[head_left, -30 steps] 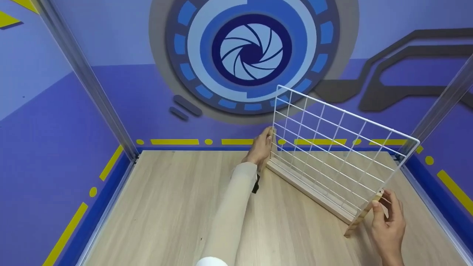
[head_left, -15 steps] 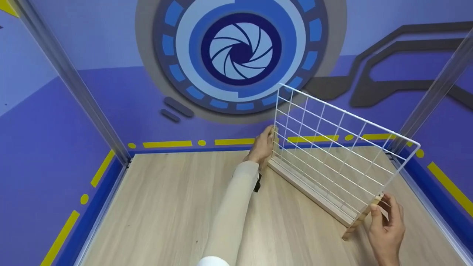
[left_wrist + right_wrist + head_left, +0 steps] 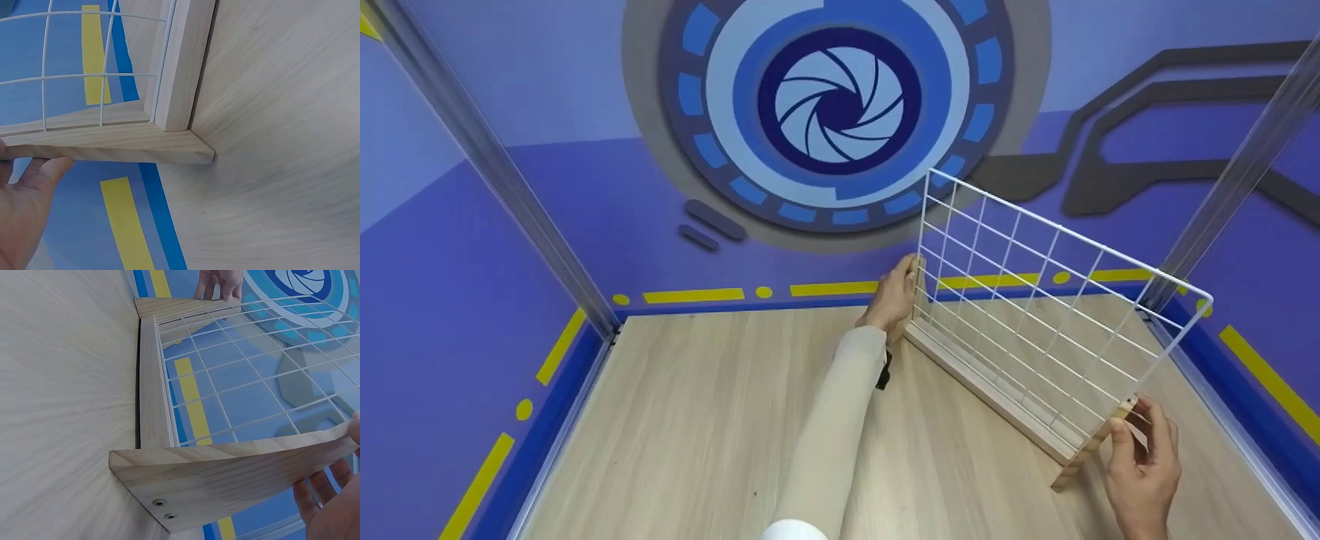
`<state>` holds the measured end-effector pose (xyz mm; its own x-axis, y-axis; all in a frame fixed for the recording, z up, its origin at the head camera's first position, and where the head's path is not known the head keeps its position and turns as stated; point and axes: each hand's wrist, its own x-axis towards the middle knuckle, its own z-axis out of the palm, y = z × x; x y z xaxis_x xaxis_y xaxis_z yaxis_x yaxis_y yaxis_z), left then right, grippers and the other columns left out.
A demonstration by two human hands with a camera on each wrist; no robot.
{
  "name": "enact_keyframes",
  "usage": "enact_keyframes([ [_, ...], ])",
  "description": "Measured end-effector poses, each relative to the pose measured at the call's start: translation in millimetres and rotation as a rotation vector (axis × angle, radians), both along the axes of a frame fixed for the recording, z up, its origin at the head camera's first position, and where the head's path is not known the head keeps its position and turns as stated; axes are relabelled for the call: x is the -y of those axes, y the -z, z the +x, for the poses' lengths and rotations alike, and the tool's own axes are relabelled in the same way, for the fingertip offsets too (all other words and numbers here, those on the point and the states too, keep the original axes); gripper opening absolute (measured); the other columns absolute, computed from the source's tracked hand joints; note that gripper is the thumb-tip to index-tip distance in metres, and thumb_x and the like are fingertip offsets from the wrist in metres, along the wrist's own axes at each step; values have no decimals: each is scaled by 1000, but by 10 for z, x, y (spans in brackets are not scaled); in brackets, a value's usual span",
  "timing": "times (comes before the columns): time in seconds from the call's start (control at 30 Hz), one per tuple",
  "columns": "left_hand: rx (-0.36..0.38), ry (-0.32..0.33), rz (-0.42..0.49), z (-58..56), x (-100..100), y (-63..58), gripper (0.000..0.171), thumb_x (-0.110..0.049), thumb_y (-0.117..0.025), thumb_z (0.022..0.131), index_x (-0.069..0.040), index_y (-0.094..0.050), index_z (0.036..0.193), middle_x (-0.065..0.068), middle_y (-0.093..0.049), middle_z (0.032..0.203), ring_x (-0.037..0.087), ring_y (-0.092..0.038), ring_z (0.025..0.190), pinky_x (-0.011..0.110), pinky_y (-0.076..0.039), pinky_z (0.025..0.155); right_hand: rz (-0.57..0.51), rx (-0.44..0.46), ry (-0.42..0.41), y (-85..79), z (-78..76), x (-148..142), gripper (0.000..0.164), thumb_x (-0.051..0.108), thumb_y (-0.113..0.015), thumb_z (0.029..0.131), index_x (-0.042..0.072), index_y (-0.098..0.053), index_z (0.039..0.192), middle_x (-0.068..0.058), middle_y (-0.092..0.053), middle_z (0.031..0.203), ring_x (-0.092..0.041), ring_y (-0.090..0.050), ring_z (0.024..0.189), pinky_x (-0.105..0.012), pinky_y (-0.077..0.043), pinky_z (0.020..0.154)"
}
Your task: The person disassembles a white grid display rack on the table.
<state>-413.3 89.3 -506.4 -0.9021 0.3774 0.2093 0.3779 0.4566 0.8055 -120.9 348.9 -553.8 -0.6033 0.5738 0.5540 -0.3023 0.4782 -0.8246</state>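
Observation:
A white wire grid panel (image 3: pixel 1035 270) stands upright in a wooden stand (image 3: pixel 994 394), which has a long base bar and an end board on each side. It sits slantwise on the table. My left hand (image 3: pixel 891 294) grips the far end board, seen also as a wooden board (image 3: pixel 112 143) in the left wrist view. At the near end board (image 3: pixel 1091 446), my right hand (image 3: pixel 1147 461) pinches the upper part between thumb and fingers. Two metal bolts (image 3: pixel 163 509) show low on that near board in the right wrist view. Some left fingers are hidden behind the wood.
The stand rests on a light wood-grain table (image 3: pixel 697 420). A blue and purple printed wall (image 3: pixel 780 247) rises behind it, and metal posts (image 3: pixel 495 165) stand at the back corners. A black strap (image 3: pixel 883 371) hangs by the left wrist.
The head view has turned slightly to the right. Against the back wall, the stand's far end appears a little further right. Both hands keep their hold on the end boards.

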Motion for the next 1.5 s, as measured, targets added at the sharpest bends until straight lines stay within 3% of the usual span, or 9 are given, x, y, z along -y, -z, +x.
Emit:
enact_keyframes([
  [0.23,-44,-11,-14,-14,31,-6,43,-10,-33,109,-12,-38,152,14,-54,144,25,-54,129,37,-44,108,-13,-32,-11,-146,34,150,45,-14,-59,92,-11,-51,136,12,-54,120,-3,-59,112,-8,-46,89],
  [0.53,-49,-37,-18,-10,-31,8,42,-12,-35,108,-14,-41,150,11,-55,144,23,-54,130,34,-44,108,-31,3,38,87,-64,-51,49,-13,-62,90,-5,-54,137,11,-54,121,-5,-59,113,-9,-47,89],
  [0.83,-29,-50,12,36,-107,18,41,-11,-36,108,-15,-43,148,8,-57,140,20,-54,128,32,-43,107,-5,13,55,-192,73,134,44,-9,-62,92,-6,-54,136,5,-56,121,-5,-60,112,-9,-46,89],
  [1.0,-47,-61,56,84,-12,43,38,-10,-43,106,-12,-46,144,8,-59,135,18,-56,124,30,-44,105,-1,-5,28,-44,-16,58,48,-12,-61,91,-6,-53,138,5,-55,123,-5,-59,113,-10,-46,90],
  [1.1,-28,-42,97,125,26,40,39,-11,-46,106,-11,-46,145,8,-57,139,17,-54,128,28,-43,107,-8,-5,26,100,-60,-29,51,-13,-62,90,-4,-53,139,10,-53,123,-5,-59,114,-10,-46,91],
  [1.2,8,-32,127,169,89,13,42,-13,-48,105,-11,-43,147,7,-55,140,17,-53,129,27,-43,107,-6,0,23,143,-91,-59,52,-13,-63,89,-2,-54,140,12,-53,123,-6,-59,115,-10,-46,91],
  [1.5,8,-18,123,298,174,-9,49,-19,-51,105,-12,-37,151,6,-48,147,21,-51,131,30,-43,108,-6,-24,13,-63,-6,102,48,-13,-61,90,-8,-53,137,9,-54,121,-4,-59,112,-11,-47,91],
])
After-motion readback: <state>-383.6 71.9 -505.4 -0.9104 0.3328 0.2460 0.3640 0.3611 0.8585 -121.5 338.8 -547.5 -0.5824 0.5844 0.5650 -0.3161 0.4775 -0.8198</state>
